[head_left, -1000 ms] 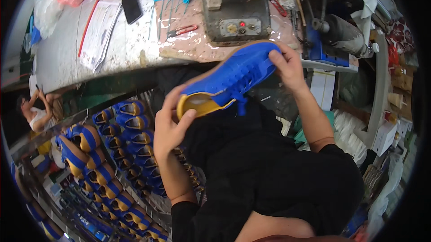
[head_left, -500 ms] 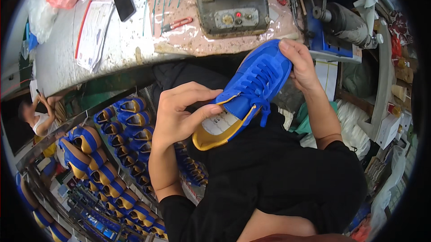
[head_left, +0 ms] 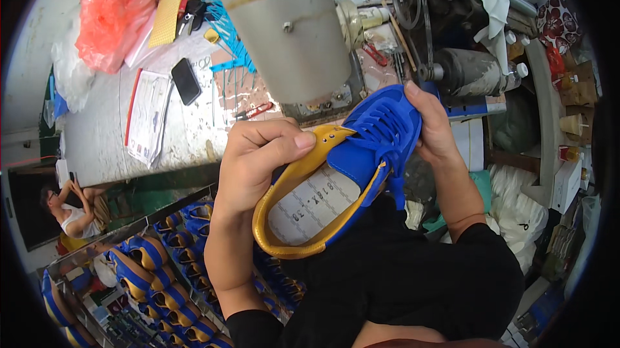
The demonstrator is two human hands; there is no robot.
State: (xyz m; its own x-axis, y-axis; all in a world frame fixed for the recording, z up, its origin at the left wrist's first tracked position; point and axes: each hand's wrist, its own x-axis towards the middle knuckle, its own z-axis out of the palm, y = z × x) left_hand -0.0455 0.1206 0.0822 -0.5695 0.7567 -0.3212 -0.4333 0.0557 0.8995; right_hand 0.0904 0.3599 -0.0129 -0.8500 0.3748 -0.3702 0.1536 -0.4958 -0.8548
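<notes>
A blue lace-up shoe (head_left: 352, 166) with a yellow lining is held over my lap, its toe pointing away to the upper right. My right hand (head_left: 434, 125) grips the toe end, thumb along its outer edge. At the opening's left side, my left hand (head_left: 255, 154) pinches the collar between thumb and fingers and folds it outward. The yellow inner face and a few eyelet holes show there. Inside lies a pale printed insole (head_left: 313, 209). Blue laces (head_left: 384, 130) cross the front, with a loose end hanging on the right. My left fingertips are hidden behind the collar.
Beyond the shoe, a grey metal cylinder (head_left: 284, 31) stands over a machine on the worktable (head_left: 97, 135). A phone (head_left: 186, 82), papers (head_left: 148, 115) and a red-handled cutter (head_left: 255, 111) lie left of it. Racked shoes (head_left: 148, 254) fill the lower left; another person (head_left: 77, 215) sits beyond.
My left hand has folded the collar outward, exposing the yellow lining and more of the insole. The view has shifted, bringing the grey cylinder into sight above the machine.
</notes>
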